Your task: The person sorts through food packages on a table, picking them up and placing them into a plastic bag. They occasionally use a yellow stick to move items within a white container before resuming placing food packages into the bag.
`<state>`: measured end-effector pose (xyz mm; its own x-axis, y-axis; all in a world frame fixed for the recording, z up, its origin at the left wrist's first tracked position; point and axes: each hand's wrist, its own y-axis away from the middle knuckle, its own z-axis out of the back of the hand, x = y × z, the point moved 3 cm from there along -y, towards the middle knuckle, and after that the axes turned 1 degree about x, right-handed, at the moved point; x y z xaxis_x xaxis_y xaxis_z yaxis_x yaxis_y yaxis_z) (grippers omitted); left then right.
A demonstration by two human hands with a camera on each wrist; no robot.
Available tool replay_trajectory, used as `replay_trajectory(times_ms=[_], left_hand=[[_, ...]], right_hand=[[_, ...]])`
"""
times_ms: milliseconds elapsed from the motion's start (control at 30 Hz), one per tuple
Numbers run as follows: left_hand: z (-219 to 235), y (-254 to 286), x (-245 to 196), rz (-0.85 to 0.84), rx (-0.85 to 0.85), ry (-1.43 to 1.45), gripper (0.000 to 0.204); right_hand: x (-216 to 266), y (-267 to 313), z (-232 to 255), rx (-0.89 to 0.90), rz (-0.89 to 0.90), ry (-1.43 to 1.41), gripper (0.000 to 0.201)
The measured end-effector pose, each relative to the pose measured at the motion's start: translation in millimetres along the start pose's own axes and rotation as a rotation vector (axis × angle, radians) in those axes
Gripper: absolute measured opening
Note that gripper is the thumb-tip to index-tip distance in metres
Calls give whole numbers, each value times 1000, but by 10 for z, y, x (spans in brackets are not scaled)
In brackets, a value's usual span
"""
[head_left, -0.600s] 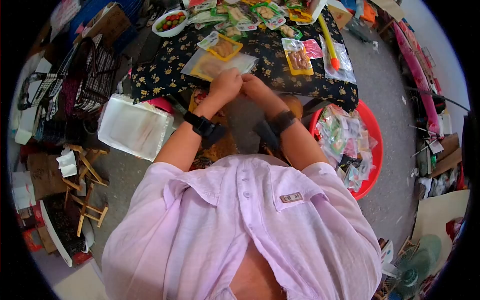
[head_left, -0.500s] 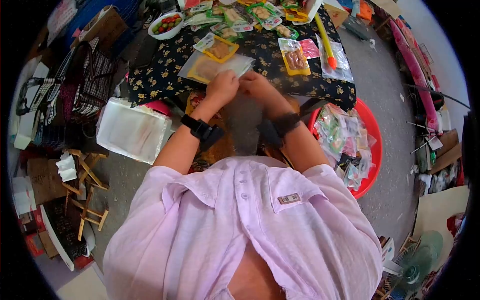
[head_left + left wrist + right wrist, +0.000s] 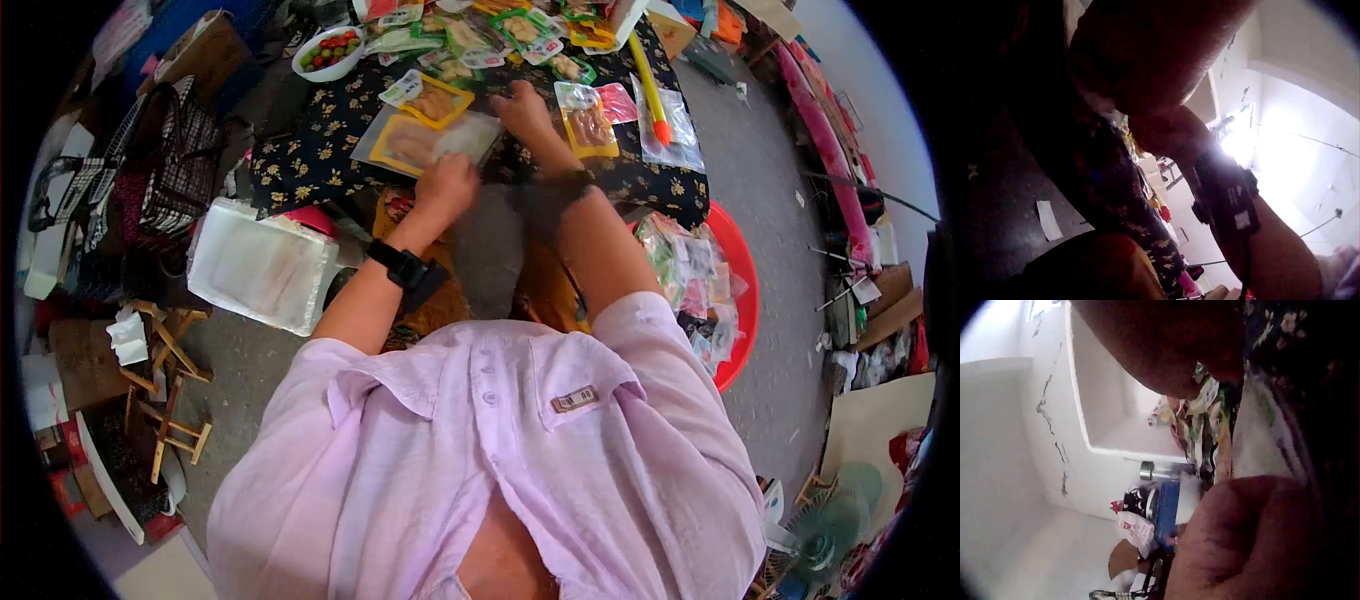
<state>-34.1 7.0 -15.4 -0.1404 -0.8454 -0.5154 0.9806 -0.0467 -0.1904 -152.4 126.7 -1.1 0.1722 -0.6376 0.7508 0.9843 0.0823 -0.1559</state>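
Honestly, the left hand (image 3: 448,188) is what I'd watch: its fingers look curled, pinching the near edge of the clear bag (image 3: 470,133). The right hand (image 3: 522,110) is just past the bag's right end, blurred – can't tell whether it's pinching anything.

The bag lies near the front of the tabletop (image 3: 310,165), with the lower yellow-edged packet (image 3: 405,143) showing through its film; inside or underneath, I can't say. The upper yellow-edged packet (image 3: 433,100) overlaps the bag's far side, so a tug toward the body might drag that along too, or bring the lot over the front edge. Thin plastic like that probably creases or slips from a light pinch as well.

Further out, a third packet (image 3: 588,122) lies to the right – a careless sweep of the right forearm could shove it into the yellow stick (image 3: 650,90). The white bowl (image 3: 328,55) and the heap of packets (image 3: 475,40) seem far enough back to be safe.
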Motion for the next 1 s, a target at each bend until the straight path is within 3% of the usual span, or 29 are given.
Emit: replay_trajectory(times_ms=[67,200,300,400,500,533,633,667,767,900,1000], left_hand=[[8,-8,3,69,110,-8,16],[37,30,-3,36,27,20,17],[80,76,-13,-10,-80,73,14],[99,70,-13,-44,-51,30,15],[53,33,0,-37,8,0,15],[54,35,-13,-32,7,15,15],[28,47,-19,-10,-41,11,15],[18,51,-22,-3,-63,3,15],[58,34,-47,10,-54,10,15],[81,11,-41,-39,-55,-20,13],[91,31,-48,-119,-125,-24,12]], right_hand=[[244,-60,-91,118,-25,94,53],[334,-226,-312,275,-52,186,43],[225,-350,-536,242,74,232,39],[115,-363,-531,150,145,-23,30],[9,-378,-450,146,-82,-374,23],[-23,-393,-365,129,-27,-437,21],[92,-250,28,-232,277,-260,19],[178,-143,199,-271,387,-320,14],[347,208,534,-349,561,-127,8],[-65,644,351,-122,667,178,5],[-182,1041,359,-3,727,118,10]])
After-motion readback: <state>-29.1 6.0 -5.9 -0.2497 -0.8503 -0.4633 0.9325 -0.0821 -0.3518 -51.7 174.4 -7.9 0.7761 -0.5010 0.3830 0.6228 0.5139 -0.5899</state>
